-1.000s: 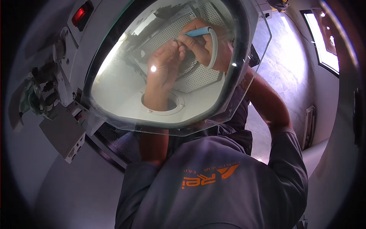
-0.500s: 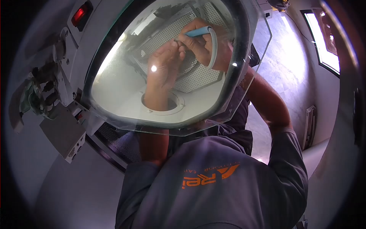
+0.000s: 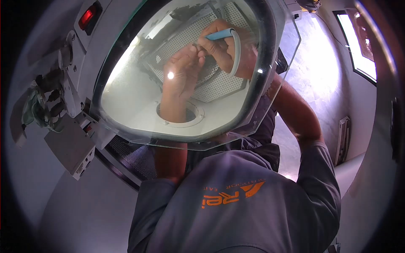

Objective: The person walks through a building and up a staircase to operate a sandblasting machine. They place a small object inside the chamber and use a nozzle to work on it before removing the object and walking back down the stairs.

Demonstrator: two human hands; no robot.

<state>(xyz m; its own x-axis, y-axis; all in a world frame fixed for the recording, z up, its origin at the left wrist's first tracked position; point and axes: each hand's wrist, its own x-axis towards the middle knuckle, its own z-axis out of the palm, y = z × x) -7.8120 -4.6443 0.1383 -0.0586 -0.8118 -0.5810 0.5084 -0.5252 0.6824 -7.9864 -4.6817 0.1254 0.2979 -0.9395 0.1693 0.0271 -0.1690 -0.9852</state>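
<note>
Behind the window of a blasting cabinet, my right hand (image 3: 221, 48) is closed round a blue blasting pen (image 3: 220, 34). A grey hose (image 3: 237, 55) curves from the pen's back end down past the wrist. My left hand (image 3: 182, 69) comes up through a round arm hole (image 3: 195, 121) with its fingers pinched together. Between its fingertips is a small dark piece (image 3: 197, 47), too small to name. The fingertips of both hands meet or nearly meet there; the pen's tip is hidden by the right fingers.
A perforated grate (image 3: 223, 86) forms the cabinet floor below the hands. The thick-edged glass window (image 3: 198, 145) lies between my head and the hands. At the left are a red lit switch (image 3: 87, 17), bench machinery (image 3: 71, 76) and a grey box (image 3: 69, 145).
Almost nothing differs. Both hands keep their grips, with at most a tiny shift of the fingers.
</note>
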